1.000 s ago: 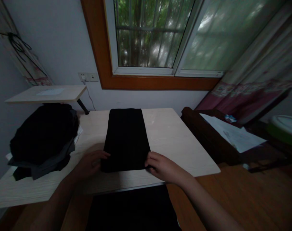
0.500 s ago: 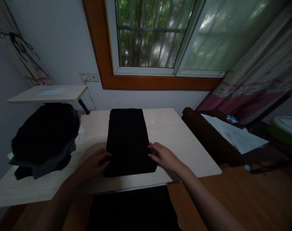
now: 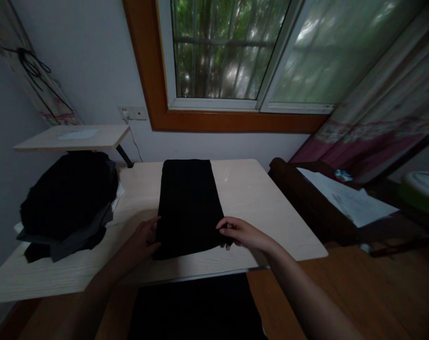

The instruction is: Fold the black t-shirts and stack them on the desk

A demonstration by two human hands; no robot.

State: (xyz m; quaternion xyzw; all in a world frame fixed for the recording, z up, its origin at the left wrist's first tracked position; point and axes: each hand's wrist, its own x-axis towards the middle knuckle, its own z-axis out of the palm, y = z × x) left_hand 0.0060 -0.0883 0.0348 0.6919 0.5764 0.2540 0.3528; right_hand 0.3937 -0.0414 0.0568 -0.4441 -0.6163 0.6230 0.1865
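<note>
Black cloth (image 3: pixel 188 203), edge at left grip (image 3: pixel 145 239), corner in right grip (image 3: pixel 241 233)

The folded cloth (image 3: pixel 189 208) was plain black, the tabletop (image 3: pixel 271 212) pale wood-grain, the window trim (image 3: pixel 235 122) orange-brown, the curtain hem (image 3: pixel 356 153) purplish pink.

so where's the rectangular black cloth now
Near the head view's centre, the black cloth lies on the table between the left hand and right hand.
</note>
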